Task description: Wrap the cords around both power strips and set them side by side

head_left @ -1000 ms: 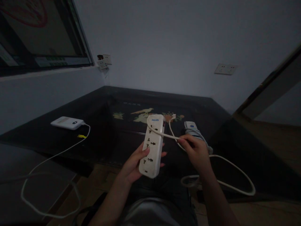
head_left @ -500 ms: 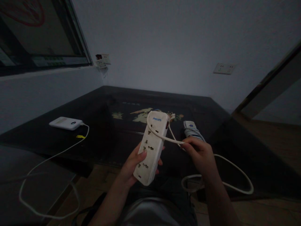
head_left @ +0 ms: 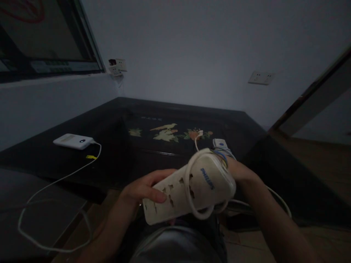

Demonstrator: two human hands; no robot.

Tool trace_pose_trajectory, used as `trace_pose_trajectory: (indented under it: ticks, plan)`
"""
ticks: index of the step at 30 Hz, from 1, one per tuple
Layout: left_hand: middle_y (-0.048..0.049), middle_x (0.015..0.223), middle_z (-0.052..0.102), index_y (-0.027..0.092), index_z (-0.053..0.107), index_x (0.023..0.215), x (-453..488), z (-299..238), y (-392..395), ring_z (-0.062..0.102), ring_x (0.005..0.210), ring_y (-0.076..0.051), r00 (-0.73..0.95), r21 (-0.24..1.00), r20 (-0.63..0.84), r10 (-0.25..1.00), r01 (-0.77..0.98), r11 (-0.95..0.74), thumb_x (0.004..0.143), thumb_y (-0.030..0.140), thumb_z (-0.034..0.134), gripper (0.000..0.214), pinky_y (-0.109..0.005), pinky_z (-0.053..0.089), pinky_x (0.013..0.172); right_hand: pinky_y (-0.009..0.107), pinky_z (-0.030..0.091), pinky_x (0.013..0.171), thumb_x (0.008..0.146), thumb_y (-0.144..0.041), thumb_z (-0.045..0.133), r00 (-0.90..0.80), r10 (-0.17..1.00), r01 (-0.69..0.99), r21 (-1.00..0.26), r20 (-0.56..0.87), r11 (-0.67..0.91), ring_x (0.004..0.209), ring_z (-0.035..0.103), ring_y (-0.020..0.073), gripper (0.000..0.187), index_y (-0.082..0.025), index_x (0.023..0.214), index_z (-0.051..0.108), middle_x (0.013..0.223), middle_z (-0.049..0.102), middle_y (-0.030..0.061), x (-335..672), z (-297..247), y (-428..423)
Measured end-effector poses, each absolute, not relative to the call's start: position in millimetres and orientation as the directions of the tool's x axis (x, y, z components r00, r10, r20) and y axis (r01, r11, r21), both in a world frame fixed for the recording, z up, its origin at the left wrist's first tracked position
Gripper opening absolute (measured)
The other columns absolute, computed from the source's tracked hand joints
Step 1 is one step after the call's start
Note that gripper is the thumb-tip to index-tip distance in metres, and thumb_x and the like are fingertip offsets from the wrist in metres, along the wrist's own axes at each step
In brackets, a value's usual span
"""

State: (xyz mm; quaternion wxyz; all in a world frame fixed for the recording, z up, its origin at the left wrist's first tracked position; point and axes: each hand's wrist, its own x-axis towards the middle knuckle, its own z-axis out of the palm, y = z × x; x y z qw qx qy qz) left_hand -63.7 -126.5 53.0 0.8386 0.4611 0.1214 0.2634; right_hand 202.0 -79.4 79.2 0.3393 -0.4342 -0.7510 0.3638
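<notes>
A white Philips power strip [head_left: 189, 190] lies tilted across my lap, its blue logo end to the right. My left hand [head_left: 142, 190] grips its left end, thumb on the socket face. A loop of its white cord [head_left: 192, 197] is wrapped round the strip's middle. My right hand [head_left: 241, 171] sits behind the strip's right end; its fingers are hidden by the strip. More cord trails off to the right [head_left: 279, 201].
A dark lacquered table [head_left: 164, 124] with a painted bird motif fills the middle. On it lie a white power bank [head_left: 72, 141] with a cable [head_left: 55, 182] trailing left, and a small white device with a blue button [head_left: 219, 143]. Wall sockets [head_left: 261, 77] sit on the far wall.
The strip swung from upright to nearly horizontal and came closer. The cord, earlier held out to the right, now loops round the strip. My right hand moved behind the strip's end.
</notes>
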Motion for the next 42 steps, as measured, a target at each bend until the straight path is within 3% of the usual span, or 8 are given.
trace_pose_trajectory:
  ticks: [2,4,7,10,19,25,35,42]
  plan:
    - [-0.0106,0.100,0.069,0.017,0.058,0.122,-70.8,66.1,-118.7,0.067,0.079,-0.023,0.850,0.956,-0.063,0.524,-0.099,0.275,0.070,0.035,0.071,0.056,-0.029,0.053,0.061,0.021,0.037,0.045,0.059,-0.056,0.073,-0.620,0.782,0.413,-0.874,-0.064,0.256,0.046,0.047,0.0100,0.040,-0.018,0.054,0.059,0.049,0.052,-0.0042,199.9,88.2,-67.5]
    - [-0.0068,0.102,0.068,0.019,0.058,0.123,-73.3,79.0,-111.4,0.064,0.084,-0.020,0.878,0.990,-0.085,0.472,0.127,-0.059,0.070,0.034,0.072,0.057,-0.025,0.049,0.067,0.021,0.034,0.047,0.065,-0.051,0.071,-0.688,0.700,0.491,-0.834,-0.192,0.253,0.049,0.045,0.0088,0.036,-0.016,0.061,0.063,0.052,0.052,-0.0042,195.7,99.2,-57.7]
    - [-0.0023,0.097,0.068,0.023,0.056,0.126,-68.9,90.6,-105.6,0.061,0.080,-0.017,0.872,0.834,-0.132,0.471,0.354,-0.423,0.079,0.036,0.062,0.049,-0.022,0.045,0.068,0.022,0.030,0.051,0.076,-0.049,0.064,-0.664,0.725,0.612,-0.688,-0.180,0.390,0.053,0.042,0.0086,0.035,-0.015,0.066,0.065,0.054,0.050,-0.0037,186.7,118.3,-53.2]
    - [-0.0003,0.100,0.068,0.027,0.052,0.130,-62.4,90.3,-105.2,0.061,0.081,-0.016,0.809,0.705,-0.126,0.575,0.480,-0.521,0.085,0.036,0.054,0.046,-0.023,0.044,0.069,0.023,0.029,0.052,0.083,-0.041,0.057,-0.586,0.801,0.713,-0.547,-0.121,0.439,0.054,0.043,0.0093,0.032,-0.014,0.068,0.066,0.056,0.051,-0.0019,177.7,136.0,-62.2]
    - [-0.0009,0.105,0.069,0.030,0.048,0.132,-71.3,67.1,-108.1,0.064,0.089,-0.020,0.670,0.651,-0.067,0.739,0.591,-0.477,0.090,0.041,0.046,0.044,-0.025,0.045,0.074,0.024,0.030,0.052,0.091,-0.027,0.045,-0.505,0.863,0.735,-0.532,-0.015,0.421,0.051,0.048,0.0098,0.030,-0.014,0.075,0.066,0.055,0.055,-0.0001,166.8,138.3,-102.1]
    - [-0.0043,0.115,0.066,0.024,0.050,0.129,-64.5,41.9,-106.1,0.062,0.100,-0.023,0.472,0.726,0.098,0.876,0.569,-0.387,0.088,0.037,0.051,0.043,-0.029,0.045,0.083,0.021,0.029,0.045,0.095,-0.032,0.037,-0.453,0.892,0.529,-0.806,-0.002,0.267,0.042,0.040,0.0074,0.026,-0.017,0.089,0.058,0.049,0.045,-0.0063,160.3,120.0,-125.7]
    - [-0.0070,0.103,0.068,0.015,0.060,0.113,-53.3,35.0,-114.4,0.064,0.089,-0.021,0.298,0.995,0.024,0.954,0.088,-0.052,0.078,0.041,0.066,0.044,-0.025,0.049,0.070,0.022,0.024,0.045,0.094,-0.040,0.037,-0.450,0.892,0.272,-0.942,0.055,0.195,0.049,0.031,0.0081,0.032,-0.019,0.073,0.048,0.057,0.036,-0.0059,158.2,76.2,-135.8]
    - [-0.0076,0.083,0.069,0.014,0.054,0.113,-49.6,42.9,-128.8,0.068,0.065,-0.019,0.421,0.909,-0.116,0.899,-0.321,0.268,0.075,0.034,0.071,0.047,-0.026,0.054,0.055,0.023,0.028,0.052,0.094,-0.035,0.039,-0.461,0.874,0.339,-0.879,0.157,0.336,0.056,0.038,0.0097,0.032,-0.019,0.068,0.048,0.060,0.041,-0.0038,166.9,63.5,-125.6]
